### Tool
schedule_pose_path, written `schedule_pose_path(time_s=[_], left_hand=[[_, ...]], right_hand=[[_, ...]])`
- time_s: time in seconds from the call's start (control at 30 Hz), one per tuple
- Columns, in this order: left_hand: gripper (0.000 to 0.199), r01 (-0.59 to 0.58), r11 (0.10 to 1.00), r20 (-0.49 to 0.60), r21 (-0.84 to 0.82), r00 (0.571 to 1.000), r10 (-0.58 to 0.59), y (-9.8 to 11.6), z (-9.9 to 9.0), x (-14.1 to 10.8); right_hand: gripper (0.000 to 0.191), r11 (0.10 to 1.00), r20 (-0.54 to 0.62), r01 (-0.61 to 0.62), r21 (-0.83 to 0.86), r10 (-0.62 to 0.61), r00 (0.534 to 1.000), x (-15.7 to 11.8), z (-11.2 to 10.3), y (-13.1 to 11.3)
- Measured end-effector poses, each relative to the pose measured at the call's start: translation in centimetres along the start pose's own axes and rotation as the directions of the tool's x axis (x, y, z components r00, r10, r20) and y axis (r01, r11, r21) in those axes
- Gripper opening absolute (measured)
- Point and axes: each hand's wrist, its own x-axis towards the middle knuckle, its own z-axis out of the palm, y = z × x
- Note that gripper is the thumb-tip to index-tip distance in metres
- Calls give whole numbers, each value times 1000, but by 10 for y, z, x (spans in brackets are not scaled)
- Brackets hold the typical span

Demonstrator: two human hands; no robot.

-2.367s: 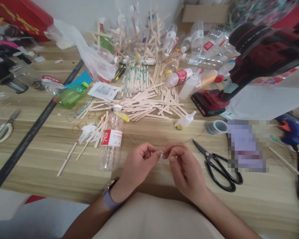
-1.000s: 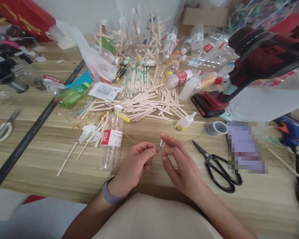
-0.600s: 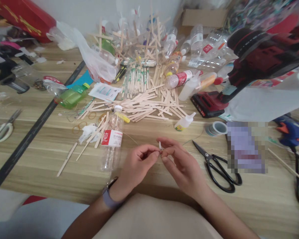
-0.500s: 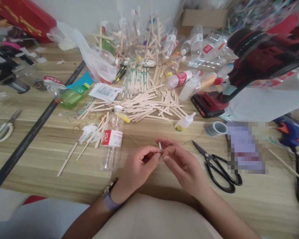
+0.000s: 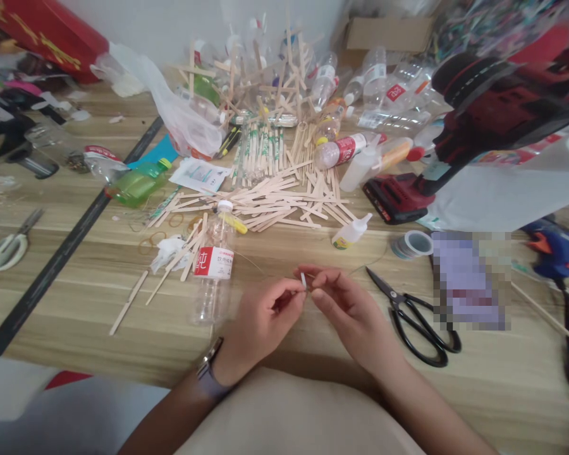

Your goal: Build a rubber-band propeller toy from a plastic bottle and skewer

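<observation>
My left hand (image 5: 272, 316), wearing a watch (image 5: 209, 366), has its thumb and forefinger pinched together. A short white piece (image 5: 303, 280), like a bit of tube or stick, stands up at those fingertips. Close beside it, my right hand (image 5: 351, 313) has bent fingers, thumb and forefinger nearly meeting; whatever lies between them is too small to make out. A thin strand (image 5: 252, 260) runs on the table behind the hands. Left of my left hand stands a clear bottle (image 5: 212, 262) with a red and white label. Black-handled scissors (image 5: 415, 316) lie right of my right hand.
Loose wooden sticks (image 5: 270, 205) spread behind the hands, with plastic bottles (image 5: 374, 76) beyond. A small glue bottle (image 5: 351, 232), a roll (image 5: 411, 244), a red and black power drill (image 5: 448, 139) and a blue glue gun (image 5: 552, 246) are to the right.
The fingertips of my two hands have moved slightly apart. The white piece now shows more plainly at my left fingertips. The things on the table have stayed put.
</observation>
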Motion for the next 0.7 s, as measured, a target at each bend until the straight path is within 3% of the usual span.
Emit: schedule_pose_path(time_s=[0.1, 0.23, 0.43, 0.7], left_hand=[[15, 136, 981, 25, -138, 991, -134, 0, 1, 1], [15, 126, 985, 19, -118, 992, -125, 1, 2, 1], [13, 15, 999, -2, 36, 1000, -15, 0, 4, 0], [14, 154, 982, 60, -105, 987, -149, 2, 3, 2]], right_hand=[[8, 969, -30, 140, -201, -149, 988, 1, 0, 1], [16, 867, 17, 260, -425, -280, 960, 2, -1, 0], [11, 778, -1, 281, -561, -340, 940, 3, 0, 0], [13, 690, 37, 364, -626, -440, 897, 2, 5, 2]])
